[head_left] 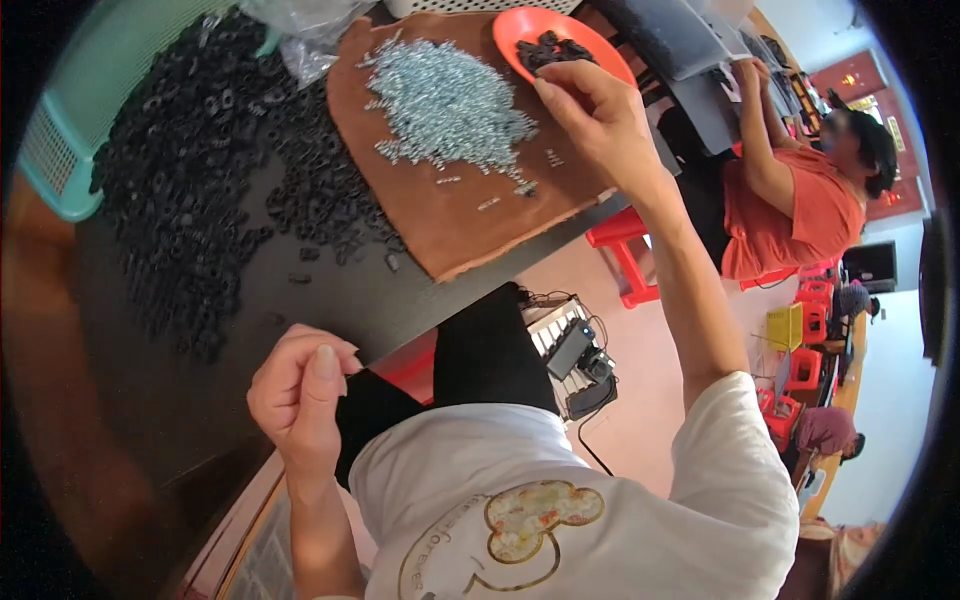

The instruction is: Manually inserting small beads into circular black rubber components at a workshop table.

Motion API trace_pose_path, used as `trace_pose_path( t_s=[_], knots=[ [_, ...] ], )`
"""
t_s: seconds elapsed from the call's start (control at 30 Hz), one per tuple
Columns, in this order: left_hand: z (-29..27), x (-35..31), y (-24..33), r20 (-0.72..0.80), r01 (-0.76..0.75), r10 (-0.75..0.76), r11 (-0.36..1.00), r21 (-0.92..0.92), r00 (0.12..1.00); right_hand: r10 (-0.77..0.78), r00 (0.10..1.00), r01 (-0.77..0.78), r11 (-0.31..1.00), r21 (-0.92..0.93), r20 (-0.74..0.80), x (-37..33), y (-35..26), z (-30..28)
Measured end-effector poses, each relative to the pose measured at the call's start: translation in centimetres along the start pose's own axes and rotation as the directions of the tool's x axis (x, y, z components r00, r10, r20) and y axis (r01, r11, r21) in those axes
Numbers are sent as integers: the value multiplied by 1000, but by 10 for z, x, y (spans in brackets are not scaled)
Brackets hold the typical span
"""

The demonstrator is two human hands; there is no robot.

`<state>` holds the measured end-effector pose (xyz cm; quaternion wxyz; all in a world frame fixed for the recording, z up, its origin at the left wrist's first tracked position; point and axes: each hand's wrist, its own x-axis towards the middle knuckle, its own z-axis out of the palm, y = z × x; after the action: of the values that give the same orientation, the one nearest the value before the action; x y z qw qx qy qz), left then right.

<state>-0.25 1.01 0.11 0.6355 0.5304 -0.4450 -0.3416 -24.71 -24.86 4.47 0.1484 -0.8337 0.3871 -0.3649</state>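
Observation:
My right hand (603,118) is over the near rim of an orange-red plastic bowl (613,62), which holds small black parts (552,50). Its thumb and fingers are pinched together; whatever lies between them is hidden. Off the table's front edge, my left hand (300,392) is closed, with the thumb along the curled fingers. I cannot make out anything in it. A heap of small silvery springs (440,100) rests on a brown sheet (420,215), with a few springs lying loose. Left of the sheet spreads a large pile of small black plastic pieces (190,170).
A green plastic basket (70,190) stands tipped at the far left, beside clear plastic bags (305,40). Grey trays (690,45) stand at the back right. A person in an orange shirt (800,210) works nearby. A red stool (625,255) stands by the table.

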Motion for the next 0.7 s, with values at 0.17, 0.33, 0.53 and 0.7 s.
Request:
trace_pose_path(
  t_s=[0.17,0.33,0.53,0.7],
  knots=[
    [-6,3,0,87,-40,35,998,58,996,-261,941,231,960,156,216,-10,-65,38],
    [-5,4,-2,130,-118,104,988,103,986,-484,832,424,870,250,272,-7,-109,90],
    [-2,6,3,126,-133,122,988,75,984,-569,765,519,822,235,302,10,-142,140],
    [-1,7,-2,117,-184,171,977,106,978,-543,715,549,826,126,440,20,-153,159]
  ],
)
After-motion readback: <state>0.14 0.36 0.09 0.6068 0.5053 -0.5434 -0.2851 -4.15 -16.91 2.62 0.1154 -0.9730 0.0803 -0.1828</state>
